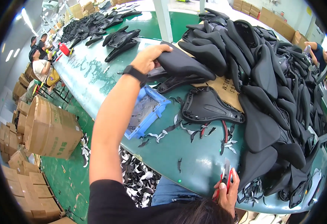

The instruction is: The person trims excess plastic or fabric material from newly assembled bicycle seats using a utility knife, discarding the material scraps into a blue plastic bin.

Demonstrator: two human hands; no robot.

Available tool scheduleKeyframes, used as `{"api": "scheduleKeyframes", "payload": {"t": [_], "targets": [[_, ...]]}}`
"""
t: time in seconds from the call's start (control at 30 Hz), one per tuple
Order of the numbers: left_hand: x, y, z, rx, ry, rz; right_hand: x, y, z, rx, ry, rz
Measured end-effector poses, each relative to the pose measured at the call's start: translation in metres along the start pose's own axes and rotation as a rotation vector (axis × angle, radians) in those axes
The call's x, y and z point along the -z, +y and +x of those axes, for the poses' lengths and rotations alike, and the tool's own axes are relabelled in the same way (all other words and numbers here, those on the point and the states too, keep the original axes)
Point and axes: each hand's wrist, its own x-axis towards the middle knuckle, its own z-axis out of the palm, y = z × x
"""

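My left hand (151,58) reaches far across the table, closed on the wide end of a black bicycle saddle (188,62). That saddle is held smooth side up, above other saddles lying there. My right hand (228,193), low at the table's near edge, grips a red utility knife (226,176) with its blade end pointing away from me. Between the hands an upturned saddle (210,106) lies on the green tabletop (197,160), its hollow underside showing. Red-handled pliers (225,130) are partly hidden beneath it. Black and grey trimmed strips (162,134) are scattered around.
A high heap of black saddles (260,74) fills the right side, over cardboard (227,89). Left of centre sits a blue plastic crate (148,127). Offcuts (139,175) fill the space below the table edge. Cartons (53,128) stand at left; several people work farther off.
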Motion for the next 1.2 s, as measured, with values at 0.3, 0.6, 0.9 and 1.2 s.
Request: {"api": "scheduleKeyframes", "payload": {"t": [0.3, 0.6, 0.9, 1.2], "targets": [[-0.01, -0.018, -0.237, -0.358, -0.441, 0.123, 0.007, -0.033, 0.007, 0.018, 0.194, 0.315], [-0.027, -0.124, -0.25, -0.974, -0.526, 0.98, 0.023, -0.043, -0.006, -0.137, 0.046, -0.253], [-0.066, -0.123, -0.306, -0.647, -0.528, 0.859, 0.041, -0.043, -0.004, 0.42, -0.172, -0.855], [-0.068, -0.132, -0.289, -0.66, -0.535, 0.73, 0.009, -0.067, 0.018, 0.403, -0.432, -1.28]]}}
